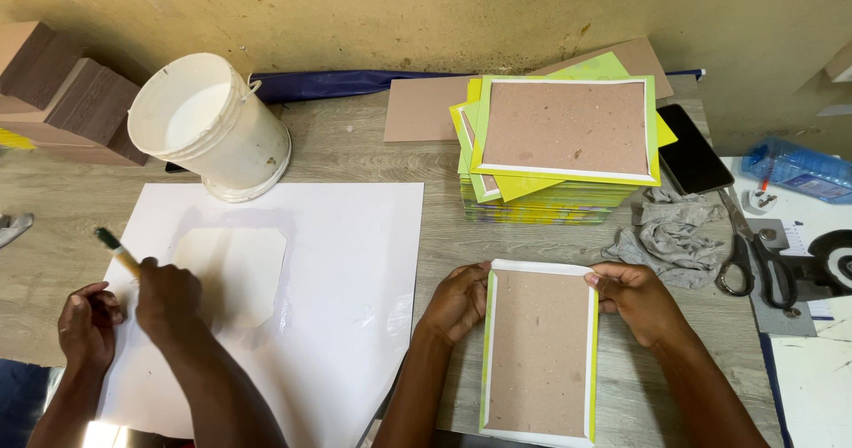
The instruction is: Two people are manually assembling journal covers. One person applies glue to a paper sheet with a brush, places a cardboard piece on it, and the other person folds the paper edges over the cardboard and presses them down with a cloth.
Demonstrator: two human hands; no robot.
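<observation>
Near the bench's left edge, a co-worker's hand (167,299) holds a brush (117,251) over a white sheet (355,262). At the front edge, the left hand (459,301) and right hand (637,299) grip a board (540,355), fingers curled on its sides.

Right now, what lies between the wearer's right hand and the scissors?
In the head view, a crumpled grey rag lies between the right hand and the black-handled scissors, on the wooden table.

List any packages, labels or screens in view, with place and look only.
Phone: right of the stack of green-edged boards, flat black rectangle, screen dark.
Plastic pack: far right edge, blue and clear, crinkled, with a printed label.
Printed paper sheet: under the scissors, white, small and partly hidden.
</observation>
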